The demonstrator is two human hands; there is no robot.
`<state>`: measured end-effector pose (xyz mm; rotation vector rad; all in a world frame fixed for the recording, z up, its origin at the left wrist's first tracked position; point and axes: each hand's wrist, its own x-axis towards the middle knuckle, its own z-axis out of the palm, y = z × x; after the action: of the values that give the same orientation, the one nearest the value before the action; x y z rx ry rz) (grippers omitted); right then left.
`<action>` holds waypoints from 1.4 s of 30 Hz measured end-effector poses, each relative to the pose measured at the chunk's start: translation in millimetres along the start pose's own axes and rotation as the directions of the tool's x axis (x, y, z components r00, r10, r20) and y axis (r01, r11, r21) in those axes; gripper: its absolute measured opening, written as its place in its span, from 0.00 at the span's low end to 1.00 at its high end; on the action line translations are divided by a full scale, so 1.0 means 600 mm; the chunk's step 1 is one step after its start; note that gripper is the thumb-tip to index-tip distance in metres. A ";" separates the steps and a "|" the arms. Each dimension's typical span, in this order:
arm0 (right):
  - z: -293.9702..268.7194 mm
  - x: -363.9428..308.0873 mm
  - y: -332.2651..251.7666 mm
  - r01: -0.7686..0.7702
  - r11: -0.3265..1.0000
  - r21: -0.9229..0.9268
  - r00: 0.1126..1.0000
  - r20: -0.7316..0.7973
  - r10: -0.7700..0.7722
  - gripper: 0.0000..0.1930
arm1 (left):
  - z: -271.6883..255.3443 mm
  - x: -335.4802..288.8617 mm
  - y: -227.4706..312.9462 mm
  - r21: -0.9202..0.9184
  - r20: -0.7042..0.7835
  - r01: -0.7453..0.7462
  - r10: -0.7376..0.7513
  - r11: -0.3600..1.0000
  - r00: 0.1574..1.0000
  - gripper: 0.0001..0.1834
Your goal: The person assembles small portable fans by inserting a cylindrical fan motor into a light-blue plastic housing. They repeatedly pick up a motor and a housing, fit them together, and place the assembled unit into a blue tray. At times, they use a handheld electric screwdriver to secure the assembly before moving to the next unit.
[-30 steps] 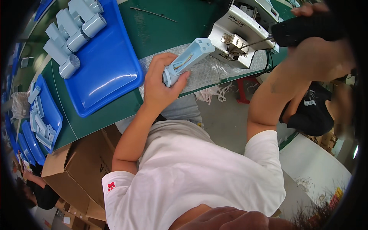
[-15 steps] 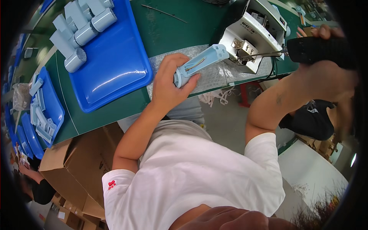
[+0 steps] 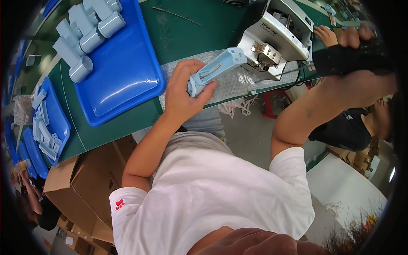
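My left hand (image 3: 187, 87) is closed around a light blue plastic housing (image 3: 221, 63), its long open side facing up with thin wires lying inside. The housing's far end points toward a silver-and-black screw feeder (image 3: 276, 42) and is apart from it. At the right rim my right hand (image 3: 359, 40) grips a black electric screwdriver (image 3: 352, 58), its fingers wrapped over the body. The driver's front end is beside the feeder's right side; its bit cannot be made out.
A blue tray (image 3: 123, 95) holds several light blue housings (image 3: 80, 68) at its left. Smaller blue trays (image 3: 61, 114) with light blue parts lie farther left. Bubble wrap (image 3: 233, 78) and a thin metal rod (image 3: 176, 16) lie on the green table. Another person's hand (image 3: 326, 36) is beyond the feeder.
The screwdriver's bit, which reached to the feeder's front block before, no longer shows there. My left hand and the housing appear slightly farther left. Another person's hand has come farther into view behind the feeder.
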<state>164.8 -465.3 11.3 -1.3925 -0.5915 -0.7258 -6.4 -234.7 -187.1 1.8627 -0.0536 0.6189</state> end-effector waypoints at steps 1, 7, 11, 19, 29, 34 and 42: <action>-0.001 0.002 0.002 0.002 1.000 -0.001 1.000 0.007 -0.002 0.44 | 0.001 0.001 0.001 -0.005 0.000 0.006 -0.006 1.000 1.000 0.21; -0.007 0.010 0.009 0.000 1.000 0.030 0.999 0.036 -0.001 0.46 | -0.003 -0.001 -0.001 0.027 0.061 -0.018 0.016 0.999 0.998 0.21; -0.004 0.009 0.006 0.031 0.999 -0.032 0.998 0.053 -0.029 0.47 | -0.002 0.000 0.000 0.023 0.045 -0.010 0.009 1.000 0.999 0.21; 0.003 -0.002 0.020 -0.021 0.999 0.024 0.998 0.057 0.020 0.46 | -0.004 -0.002 -0.001 0.024 0.055 -0.020 0.019 1.000 0.998 0.21; 0.002 -0.009 0.034 -0.300 0.931 0.208 0.951 0.138 0.276 0.36 | -0.003 -0.001 0.001 0.010 0.032 0.001 -0.001 1.000 0.999 0.20; -0.009 0.010 0.001 -0.166 0.968 0.190 0.985 0.067 0.156 0.45 | -0.003 -0.002 0.002 0.014 0.035 -0.011 0.010 1.000 0.999 0.20; -0.001 -0.006 0.008 -0.244 0.881 0.406 0.970 0.114 0.217 0.45 | -0.002 -0.001 -0.001 0.016 0.010 -0.023 0.023 1.000 1.000 0.20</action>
<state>165.9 -465.2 5.5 -1.0633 -0.5796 -0.3346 -7.0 -233.6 -187.8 1.8826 -0.0767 0.6277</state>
